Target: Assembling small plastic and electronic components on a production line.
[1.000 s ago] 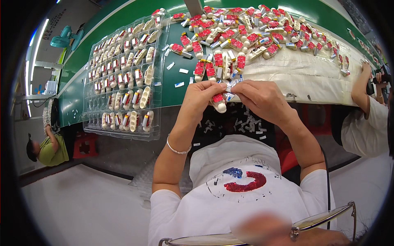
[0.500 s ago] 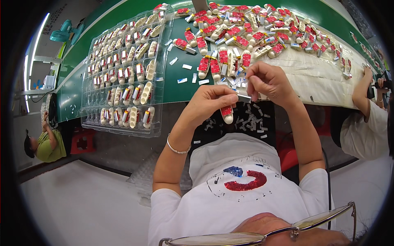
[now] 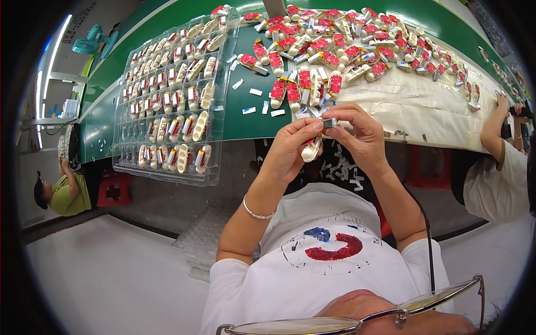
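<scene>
A small cream-coloured piece (image 3: 311, 151) hangs just below the left hand (image 3: 294, 142), whose fingers are clamped on it beyond the desk's near edge, while a little grey part (image 3: 330, 122) sits above it, between the two hands. The right hand (image 3: 359, 135), thumb and forefinger together, pinches that part near the left thumb. Beyond the fingertips, a pile of red-and-cream pieces (image 3: 352, 51) spreads over the green desk (image 3: 245, 127), its nearest members just past the hands. To the left, a clear plastic tray (image 3: 131, 134) of similar pieces juts over the desk's near edge; a green strip dotted with white slips (image 3: 255, 91) runs between tray and pile. To the right, a pale sheet (image 3: 424, 111) stretches along the edge toward a co-worker (image 3: 497, 173). Some slips carry blue marks, and red labels (image 3: 305, 78) cover many pieces, their print too small to read. The wearer's white shirt (image 3: 279, 240) bears a blue-and-red design.
</scene>
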The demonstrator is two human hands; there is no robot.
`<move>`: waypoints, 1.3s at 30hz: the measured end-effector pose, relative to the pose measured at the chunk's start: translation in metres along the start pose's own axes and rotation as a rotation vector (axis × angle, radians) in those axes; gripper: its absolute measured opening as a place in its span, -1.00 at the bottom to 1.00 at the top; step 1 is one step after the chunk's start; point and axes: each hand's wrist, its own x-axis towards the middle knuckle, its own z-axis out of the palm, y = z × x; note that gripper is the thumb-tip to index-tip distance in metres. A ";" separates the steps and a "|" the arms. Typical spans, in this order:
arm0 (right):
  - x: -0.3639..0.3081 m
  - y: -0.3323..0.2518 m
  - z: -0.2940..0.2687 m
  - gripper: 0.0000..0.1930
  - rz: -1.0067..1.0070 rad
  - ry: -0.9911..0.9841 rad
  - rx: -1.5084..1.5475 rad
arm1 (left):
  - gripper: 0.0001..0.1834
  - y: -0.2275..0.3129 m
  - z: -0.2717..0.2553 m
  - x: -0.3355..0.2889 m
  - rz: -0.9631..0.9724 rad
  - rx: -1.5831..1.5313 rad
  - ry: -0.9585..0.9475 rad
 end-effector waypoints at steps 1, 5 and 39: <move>0.000 0.002 0.004 -0.77 -0.031 0.037 0.022 | -0.79 0.000 0.002 -0.001 0.004 -0.003 0.014; 0.002 -0.006 0.012 -0.80 -0.126 0.115 -0.099 | -0.70 -0.004 0.010 -0.003 0.069 0.013 0.073; 0.020 -0.025 -0.004 -0.61 -0.521 -0.139 -0.663 | -0.67 0.010 0.016 -0.033 0.471 0.445 0.165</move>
